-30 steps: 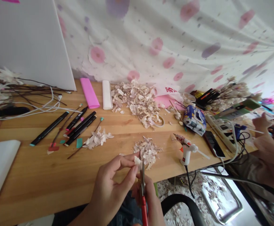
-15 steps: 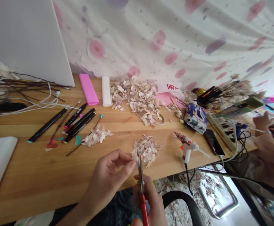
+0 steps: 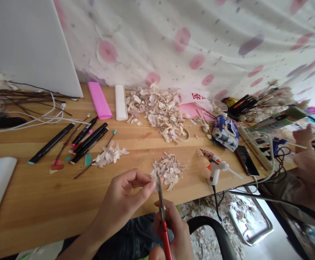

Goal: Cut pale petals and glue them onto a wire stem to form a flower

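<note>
My left hand (image 3: 127,196) is closed in a pinch on a small pale petal (image 3: 155,179), thumb against fingertips. In my right hand (image 3: 175,229) is a pair of red-handled scissors (image 3: 166,236), its blades pointing up and away beside the petal. Whether the blades touch the petal I cannot tell. Just beyond them on the wooden table (image 3: 51,213) lies a small heap of cut petals (image 3: 169,168). To its left rests a twig stem (image 3: 83,172) with pale petals (image 3: 111,155) gathered by it.
A large petal pile (image 3: 160,108) sits at the back, near pink (image 3: 100,101) and white (image 3: 121,103) paper rolls. Black markers (image 3: 51,143) lie left. On the right are a glue gun (image 3: 214,168), a phone (image 3: 247,160), a wipes packet (image 3: 226,132) and another person's hand (image 3: 303,137).
The view has shifted slightly. My hands keep nearly the same pose, with the scissor tips tilted a little further left by the petal.
</note>
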Demonstrator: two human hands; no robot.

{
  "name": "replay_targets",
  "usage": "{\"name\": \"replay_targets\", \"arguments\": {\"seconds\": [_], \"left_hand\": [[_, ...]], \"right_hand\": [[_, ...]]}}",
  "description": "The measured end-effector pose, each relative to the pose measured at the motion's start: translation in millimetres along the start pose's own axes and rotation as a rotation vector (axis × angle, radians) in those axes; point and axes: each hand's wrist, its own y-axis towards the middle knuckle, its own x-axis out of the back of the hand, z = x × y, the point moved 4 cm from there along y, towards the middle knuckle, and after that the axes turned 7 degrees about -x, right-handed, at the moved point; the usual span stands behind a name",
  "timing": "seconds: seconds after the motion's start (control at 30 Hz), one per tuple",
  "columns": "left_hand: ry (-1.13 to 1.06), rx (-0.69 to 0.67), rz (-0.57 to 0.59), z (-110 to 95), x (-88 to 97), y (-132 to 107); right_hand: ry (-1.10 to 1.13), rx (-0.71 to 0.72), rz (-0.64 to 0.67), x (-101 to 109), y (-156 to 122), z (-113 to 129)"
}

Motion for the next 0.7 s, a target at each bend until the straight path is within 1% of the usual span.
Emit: {"name": "replay_targets", "arguments": {"seconds": [0.1,0.27,0.37,0.57,0.63,0.7], "left_hand": [[0.002,0.015,0.015,0,0.4,2],[-0.002,0.026,0.032,1,0.6,6],[0.000,0.031,0.037,1,0.5,7],[-0.027,0.060,0.038,2,0.5,12],[-0.027,0.078,0.049,1,-0.1,13],[-0.039,0.079,0.076,0,-1.8,15]], "right_hand": [[0.005,-0.006,0.022,1,1,1],[-0.010,-0.006,0.003,4,1,0],[0.016,-0.028,0.009,5,0,-3],[0.167,-0.138,0.077,5,0,-10],[0.242,-0.140,0.089,5,-1,-10],[0.308,-0.110,0.073,6,-4,-8]]}}
